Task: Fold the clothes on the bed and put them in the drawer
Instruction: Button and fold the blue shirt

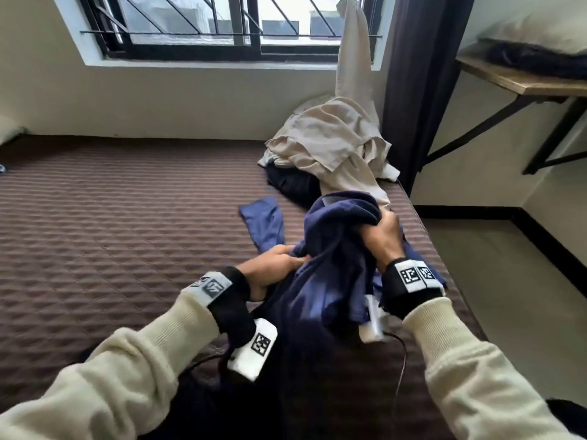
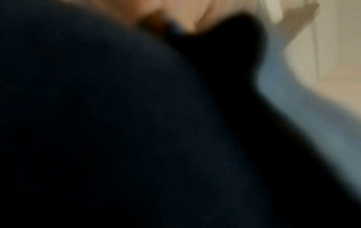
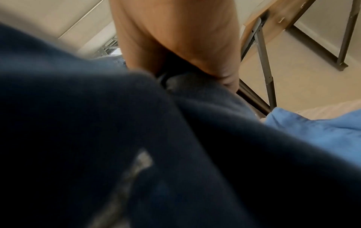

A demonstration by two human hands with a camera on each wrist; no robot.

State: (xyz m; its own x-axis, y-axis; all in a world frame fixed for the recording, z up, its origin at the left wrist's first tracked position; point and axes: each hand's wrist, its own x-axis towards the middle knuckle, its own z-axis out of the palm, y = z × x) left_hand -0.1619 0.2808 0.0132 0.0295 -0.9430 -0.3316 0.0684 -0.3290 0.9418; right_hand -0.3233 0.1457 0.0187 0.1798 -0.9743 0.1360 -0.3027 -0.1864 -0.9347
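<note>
Navy garment (image 1: 330, 265): bunched at lower centre of the head view, lifted off the bed (image 1: 127, 223) between both hands; one loose blue end lies flat on the cover up and left of the bunch.
Left hand (image 1: 273, 265): left of the bunch, fingers curled into the cloth's edge, gripping it. In the left wrist view almost everything is dark, blurred fabric (image 2: 117, 123), with only a strip of skin at the top edge.
Right hand (image 1: 379, 236): right of and higher than the left hand, fist closed round a thick gather at the top of the garment. The right wrist view shows the palm (image 3: 185, 38) coming down from the top centre into dark blue folds (image 3: 117, 123).
Beige clothes (image 1: 330, 144): crumpled heap in the upper right of the head view, at the bed's far corner by the dark curtain (image 1: 419, 74), part of it trailing up toward the window (image 1: 222, 23). A black garment (image 1: 292, 185) shows under the heap's near edge.
Bed: brown quilted cover, filling the left and centre of the head view.
Shelf (image 1: 524, 77): wooden, on black brackets, upper right, carrying something dark.
Sleeves: cream knit, with black wrist straps bearing white tags.
</note>
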